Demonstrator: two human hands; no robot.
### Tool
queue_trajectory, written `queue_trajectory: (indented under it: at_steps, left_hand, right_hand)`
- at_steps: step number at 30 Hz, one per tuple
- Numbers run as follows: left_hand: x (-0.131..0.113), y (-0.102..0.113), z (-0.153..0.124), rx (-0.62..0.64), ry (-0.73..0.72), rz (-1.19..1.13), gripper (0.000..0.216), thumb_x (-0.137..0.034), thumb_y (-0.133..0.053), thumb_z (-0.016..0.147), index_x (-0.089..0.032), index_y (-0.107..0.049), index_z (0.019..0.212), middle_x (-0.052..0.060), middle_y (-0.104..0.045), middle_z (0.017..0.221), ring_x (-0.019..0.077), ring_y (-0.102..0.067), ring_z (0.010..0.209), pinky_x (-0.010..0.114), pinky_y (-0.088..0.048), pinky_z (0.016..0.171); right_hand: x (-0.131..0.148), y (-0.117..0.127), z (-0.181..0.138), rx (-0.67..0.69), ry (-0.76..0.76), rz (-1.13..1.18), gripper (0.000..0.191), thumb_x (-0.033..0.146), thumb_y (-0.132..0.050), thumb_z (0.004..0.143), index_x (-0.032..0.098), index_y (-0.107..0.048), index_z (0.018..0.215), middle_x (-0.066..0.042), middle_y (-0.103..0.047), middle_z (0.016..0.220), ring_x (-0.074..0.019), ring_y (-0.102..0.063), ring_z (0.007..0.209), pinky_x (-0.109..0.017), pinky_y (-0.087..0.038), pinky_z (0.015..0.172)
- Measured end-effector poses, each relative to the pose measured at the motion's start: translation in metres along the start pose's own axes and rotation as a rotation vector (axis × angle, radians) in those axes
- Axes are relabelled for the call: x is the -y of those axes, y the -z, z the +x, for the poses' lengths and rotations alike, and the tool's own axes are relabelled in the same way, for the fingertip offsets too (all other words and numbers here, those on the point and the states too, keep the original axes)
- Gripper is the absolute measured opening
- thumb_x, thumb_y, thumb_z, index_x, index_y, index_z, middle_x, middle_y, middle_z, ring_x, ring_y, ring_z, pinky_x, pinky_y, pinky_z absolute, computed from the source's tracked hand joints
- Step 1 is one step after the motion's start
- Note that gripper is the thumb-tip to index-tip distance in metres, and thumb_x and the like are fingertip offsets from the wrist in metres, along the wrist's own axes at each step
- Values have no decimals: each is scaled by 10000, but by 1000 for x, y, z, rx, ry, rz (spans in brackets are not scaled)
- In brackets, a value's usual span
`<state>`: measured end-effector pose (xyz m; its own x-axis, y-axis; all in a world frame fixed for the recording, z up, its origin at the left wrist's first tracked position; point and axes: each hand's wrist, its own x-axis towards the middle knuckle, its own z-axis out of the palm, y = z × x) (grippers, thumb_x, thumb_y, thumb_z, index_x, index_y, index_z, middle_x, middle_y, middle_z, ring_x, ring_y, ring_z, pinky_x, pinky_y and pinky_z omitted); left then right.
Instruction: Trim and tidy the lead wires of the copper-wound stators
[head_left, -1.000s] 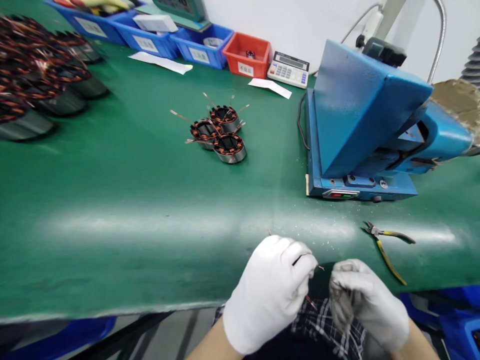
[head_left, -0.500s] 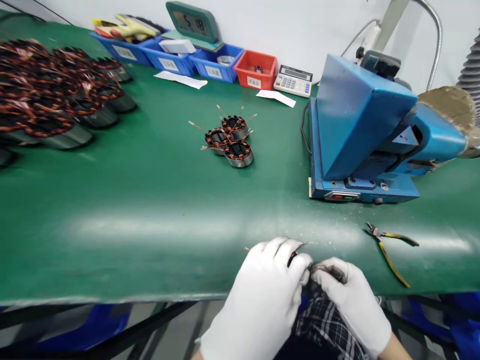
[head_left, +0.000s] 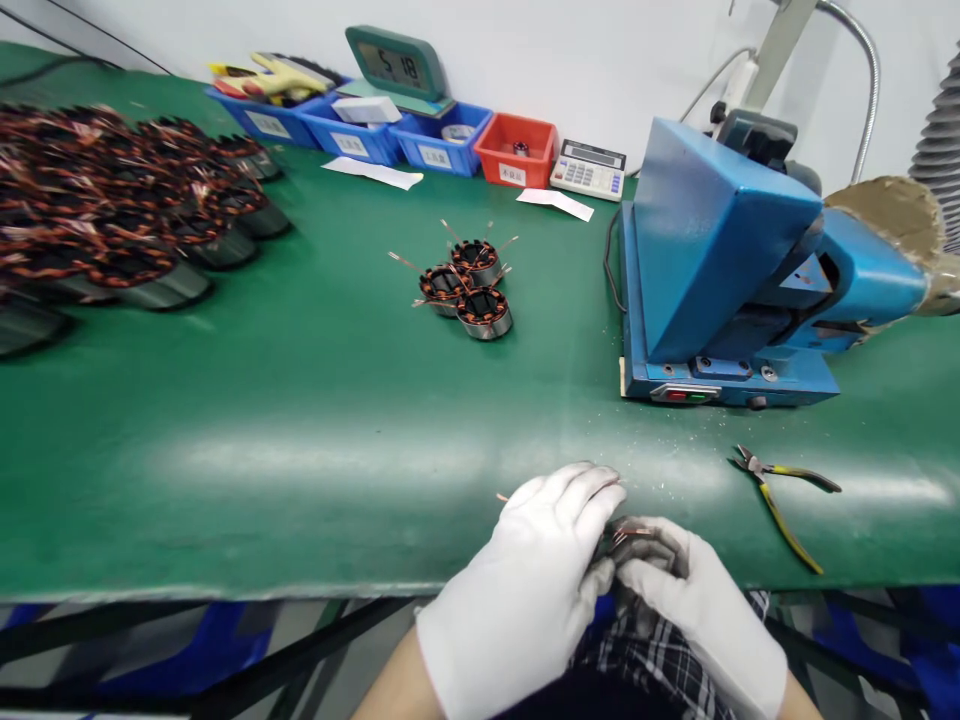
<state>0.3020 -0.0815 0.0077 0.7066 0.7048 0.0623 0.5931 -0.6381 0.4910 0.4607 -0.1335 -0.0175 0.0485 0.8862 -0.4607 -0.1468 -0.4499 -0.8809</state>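
My left hand (head_left: 529, 580), in a white glove, is closed around a copper-wound motor stator that its palm and fingers mostly hide. One copper wire end (head_left: 502, 497) pokes out on the far left of this hand. My right hand (head_left: 686, 585), gloved too and grey with dirt at the fingertips, meets the left at the stator's right side. Its fingers are closed on copper wire leads (head_left: 628, 534). Both hands are over the bench's front edge. Ahead of them, a cluster of three wound stators (head_left: 485, 313) stands on the green bench top (head_left: 315, 390).
Yellow-handled cutting pliers (head_left: 776, 490) lie right of my hands. Behind them stands a blue machine (head_left: 727, 240). Many stators (head_left: 142, 220) fill the left. Blue bins (head_left: 439, 145), a red bin (head_left: 517, 150), a calculator (head_left: 589, 170) and a digital clock (head_left: 397, 65) line the wall.
My left fingers have straightened and drawn together over the stator. The right fingers have curled in closer to the left hand, and the wire leads now show across them. The view has shifted slightly.
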Motion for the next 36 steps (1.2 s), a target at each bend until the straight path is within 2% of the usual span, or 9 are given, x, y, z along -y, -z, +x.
queue_trajectory:
  at_steps: [5,10,13,16,19,23,29,33,36]
  left_hand:
    - [-2,-1,-2,98,30,168,565,-104,-504,725,-119,-458,1288,163,-499,1335,333,-454,1221,505,-414,975]
    - [-3,-3,0,126,178,187,568,-68,-512,715,-200,-471,1266,111,-531,1298,286,-533,1115,456,-469,886]
    - [-2,0,1,88,137,86,519,-214,-642,720,-198,-508,1221,111,-550,1265,295,-532,1117,461,-472,896]
    - [-5,1,4,0,119,38,327,-334,-595,810,-209,-582,1112,91,-605,1167,279,-556,1086,468,-476,900]
    - [-10,-4,9,-70,130,95,205,-303,-539,851,-207,-627,1009,87,-630,1114,285,-562,1083,489,-478,897]
    - [-13,-11,7,-145,98,184,307,-320,-597,799,-159,-604,1060,144,-589,1198,327,-540,1119,513,-487,892]
    - [-9,-10,-5,-132,62,196,271,-242,-569,798,-211,-579,1067,111,-556,1268,295,-561,1107,470,-520,856]
    - [-2,-20,-9,-196,40,170,700,-370,-724,605,-115,-483,1210,208,-533,1277,365,-531,1138,515,-504,883]
    - [1,-26,-10,-185,56,186,774,-195,-753,537,-134,-439,1242,194,-560,1250,350,-544,1129,508,-497,902]
  right_hand:
    - [-1,-19,11,-83,-56,2,302,422,-748,627,173,-584,577,8,-593,516,-136,-512,435,-242,-429,421]
    - [-15,-12,-8,-97,-77,-58,367,449,-769,602,171,-558,490,28,-523,409,-116,-456,378,-230,-384,387]
    - [-20,5,-19,-51,-76,-82,319,421,-766,639,165,-611,529,21,-550,429,-125,-489,406,-225,-405,408]
    - [-19,22,-18,-191,8,-3,306,461,-750,663,162,-701,710,-14,-640,544,-140,-533,437,-234,-442,418]
    - [-17,27,-11,-336,85,-5,345,441,-735,691,169,-724,902,-79,-732,786,-216,-657,642,-307,-549,594]
    - [-14,15,-2,-258,121,-111,289,318,-700,726,181,-716,980,-100,-724,1019,-284,-651,964,-390,-530,844]
    - [-3,-4,11,-137,139,-62,160,328,-674,738,174,-686,780,-58,-726,764,-222,-672,703,-305,-551,645]
    - [-1,-17,22,-151,86,-7,187,316,-745,621,184,-617,654,-17,-673,624,-187,-623,594,-267,-513,553]
    - [0,-22,26,-109,34,-33,245,315,-743,601,196,-535,549,33,-572,505,-135,-527,483,-229,-447,465]
